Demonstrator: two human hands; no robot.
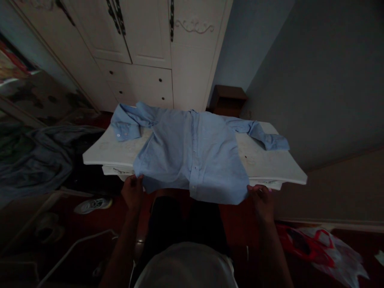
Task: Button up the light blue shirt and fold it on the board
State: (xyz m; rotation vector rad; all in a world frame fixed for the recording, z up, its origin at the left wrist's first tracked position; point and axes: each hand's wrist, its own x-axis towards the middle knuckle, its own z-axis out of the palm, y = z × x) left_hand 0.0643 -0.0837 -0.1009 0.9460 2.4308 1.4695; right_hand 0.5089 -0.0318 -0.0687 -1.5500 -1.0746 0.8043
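A light blue button-up shirt (192, 154) lies spread front-up on a small white table (270, 164), its sleeves thrown out to both sides. The hem hangs over the near edge. My left hand (132, 193) pinches the hem's left corner. My right hand (261, 200) grips the hem's right corner. Both hands sit just below the table's front edge, fingers closed on the cloth.
A white wardrobe with drawers (144, 60) stands behind the table, a dark wooden stand (228, 100) beside it. Dark clothes (39, 156) lie heaped at left, a shoe (93, 205) on the floor. A red and white bag (318, 248) lies at lower right.
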